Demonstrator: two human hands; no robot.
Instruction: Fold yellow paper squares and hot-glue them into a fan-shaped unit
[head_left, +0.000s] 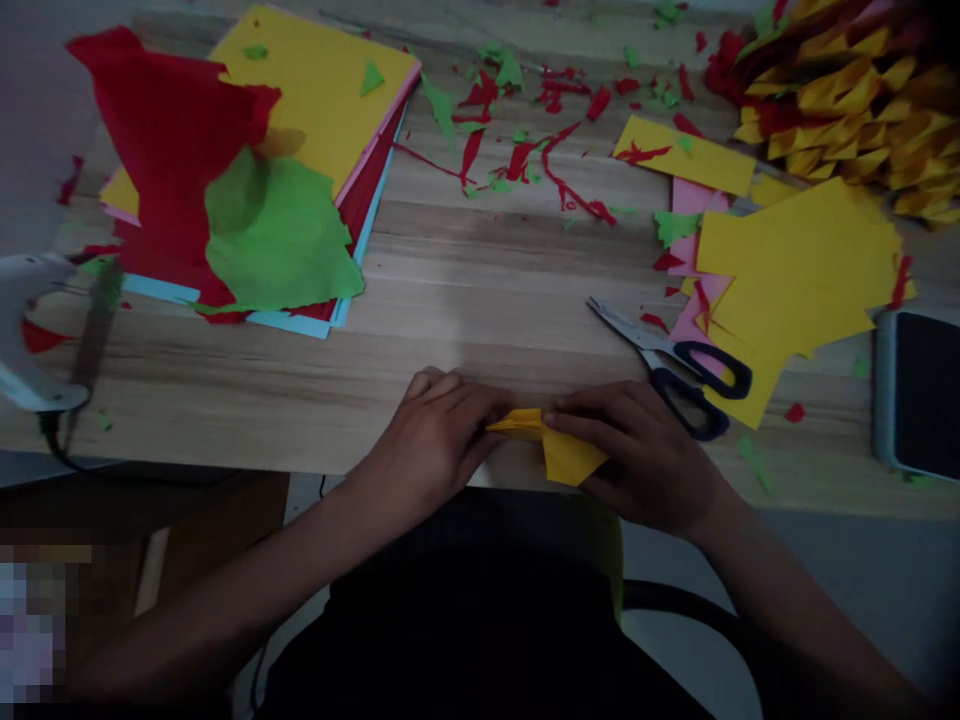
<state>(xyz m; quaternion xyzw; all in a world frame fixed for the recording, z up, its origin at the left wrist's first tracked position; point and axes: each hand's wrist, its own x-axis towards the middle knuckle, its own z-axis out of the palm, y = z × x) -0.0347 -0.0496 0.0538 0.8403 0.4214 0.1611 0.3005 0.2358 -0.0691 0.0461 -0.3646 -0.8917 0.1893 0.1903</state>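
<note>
Yellow piece: small folded yellow paper piece (574, 455) held btwn both hands, just above or at near edge of table (contact w/ surface can't be told). Narrow, layered part at L; wider flap angled down at R.
L hand: left hand (435, 425) closed on L end of piece, thumb & fingers pinched; far end of piece hidden by fingers.
R hand: right hand (645, 450) curled round R side of piece, gripped btwn thumb & fingers; part of flap covered.
Scissors: metal scissors w/ dark blue loop handles (651, 352) laid just beyond R hand, blades slightly parted, tips pointed away & to L; one handle overlapped onto paper.
R papers: loose pile of flat yellow paper sheets (802, 270) spread beyond scissors; pink paper pieces (686, 215) partly covered by it; yellow paper strip (690, 155) at far side, topped w/ red & green bits.
Cluster: dense mass of folded yellow paper points (862, 100) set in far R corner, red seen at its L side.
Phone: dark-screened, pale-edged flat device (930, 390) placed at R edge, cut off by view.
Scraps: torn red and green paper scraps (555, 90) strewn mostly across far middle.
L stack: multicoloured paper stack, yellow on top (315, 90), overlain by crumpled red sheet (176, 140) & torn-edged green sheet (277, 235); pink, red, light blue edges exposed.
Tool: white gun-shaped tool w/ black cord (15, 320) seen at far L, partly out of view.
Surface: light wood-grain table (480, 310).
</note>
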